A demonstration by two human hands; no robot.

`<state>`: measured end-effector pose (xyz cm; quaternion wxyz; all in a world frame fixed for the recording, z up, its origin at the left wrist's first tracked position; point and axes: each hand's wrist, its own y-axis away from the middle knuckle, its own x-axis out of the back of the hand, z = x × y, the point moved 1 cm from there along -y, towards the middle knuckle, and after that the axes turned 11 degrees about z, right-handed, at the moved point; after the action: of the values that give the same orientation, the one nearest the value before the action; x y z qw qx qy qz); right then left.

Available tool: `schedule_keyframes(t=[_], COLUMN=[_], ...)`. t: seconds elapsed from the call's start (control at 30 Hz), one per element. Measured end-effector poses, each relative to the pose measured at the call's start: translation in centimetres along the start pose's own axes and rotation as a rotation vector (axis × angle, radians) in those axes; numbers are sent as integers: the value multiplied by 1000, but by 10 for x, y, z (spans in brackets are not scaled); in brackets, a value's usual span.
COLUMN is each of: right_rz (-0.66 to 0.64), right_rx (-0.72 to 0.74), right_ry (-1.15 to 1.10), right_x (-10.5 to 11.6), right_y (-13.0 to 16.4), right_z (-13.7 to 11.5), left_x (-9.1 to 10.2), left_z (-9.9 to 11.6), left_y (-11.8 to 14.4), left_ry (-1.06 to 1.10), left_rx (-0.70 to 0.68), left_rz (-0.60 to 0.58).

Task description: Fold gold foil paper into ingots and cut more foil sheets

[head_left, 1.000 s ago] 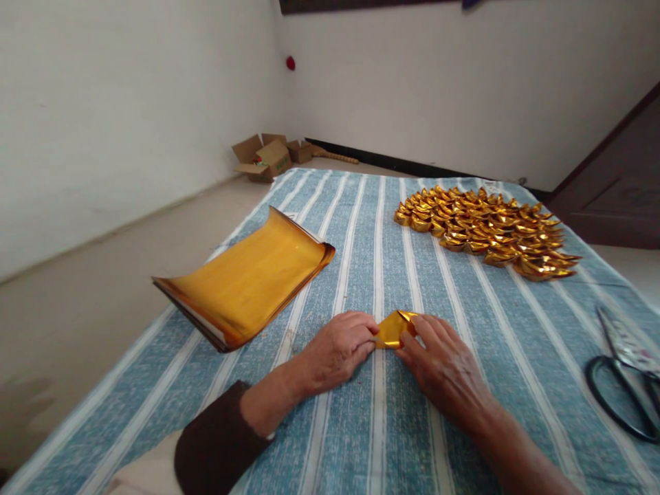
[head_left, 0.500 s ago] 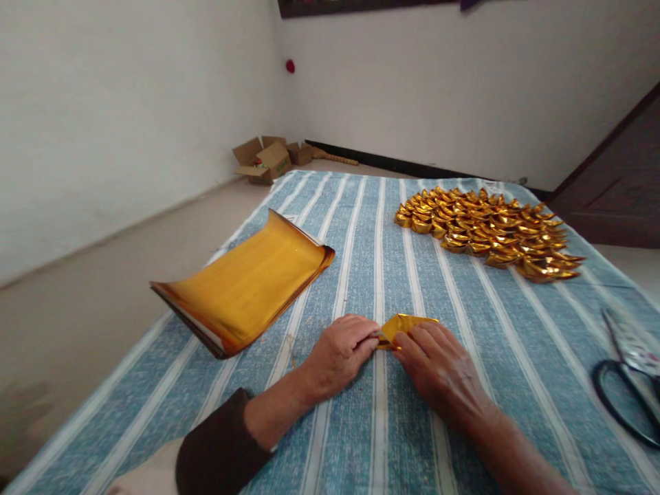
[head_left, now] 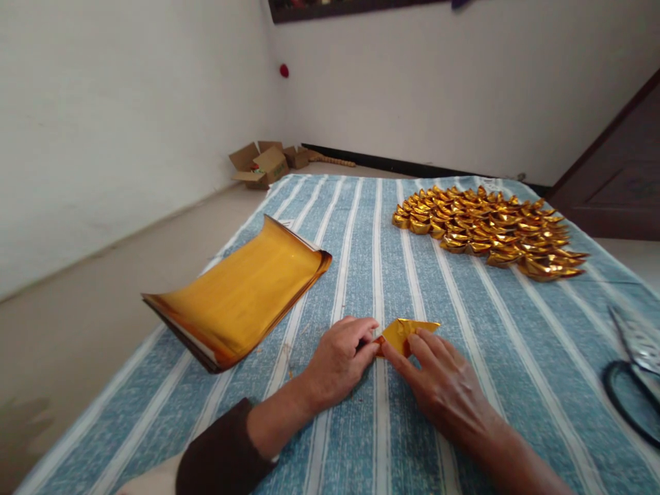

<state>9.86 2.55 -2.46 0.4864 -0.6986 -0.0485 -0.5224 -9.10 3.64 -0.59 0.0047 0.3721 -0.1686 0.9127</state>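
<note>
Head view: left hand (head_left: 337, 357) and right hand (head_left: 438, 381) are both pinching a gold paper (head_left: 405, 332) lying on the striped cloth (head_left: 361, 234), fingers closed on its near edge; gold sheets (head_left: 242, 292) are curling at left; folded ingots (head_left: 489, 230) are lying beyond; scissors (head_left: 632, 375) are resting at right; open boxes (head_left: 262, 163) are sitting by the wall, contents unclear; no writing is readable.

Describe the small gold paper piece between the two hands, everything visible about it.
The small gold paper piece is shiny foil-like paper, folded into a flat pointed shape with visible creases. It lies low on the blue-and-white striped cloth, its point aimed right. The left hand pinches its left end; the right hand presses fingers on its near edge, hiding part.
</note>
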Motion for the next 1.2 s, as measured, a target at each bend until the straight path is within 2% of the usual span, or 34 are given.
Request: schedule_keyframes(t=[0.23, 0.37, 0.53, 0.67, 0.77, 0.83, 0.93, 1.03, 1.1, 1.2], right_rz=[-24, 54, 163, 266, 232, 125, -5, -11, 32, 102], right_rx=[-35, -77, -120, -198, -360, -552, -921, -1224, -1327, -1368], right_ry=[-12, -13, -96, -264, -511, -710, -1003, -1231, -1333, -1423], right_x=[0, -1, 5, 21, 34, 41, 48, 52, 52, 51], right_y=[2, 1, -8, -21, -28, -29, -27, -23, -21, -17], right_z=[-3, -1, 3, -2, -9, -14, -21, -30, -36, -46], left_x=[0, 4, 15, 30, 41, 46, 51, 50, 47, 38], left_z=[-1, 1, 10, 25, 39, 48, 56, 59, 60, 63], left_y=[3, 3, 2, 2, 3, 4, 5, 8, 11, 19], left_ry=[43, 104, 153, 185, 242, 292, 431, 689, 864, 1008], left_rx=[-11, -31, -140, -202, -203, -142, 36, 309, 496, 652], left_rz=[79, 124, 170, 155, 158, 171, 134, 26, -42, -118])
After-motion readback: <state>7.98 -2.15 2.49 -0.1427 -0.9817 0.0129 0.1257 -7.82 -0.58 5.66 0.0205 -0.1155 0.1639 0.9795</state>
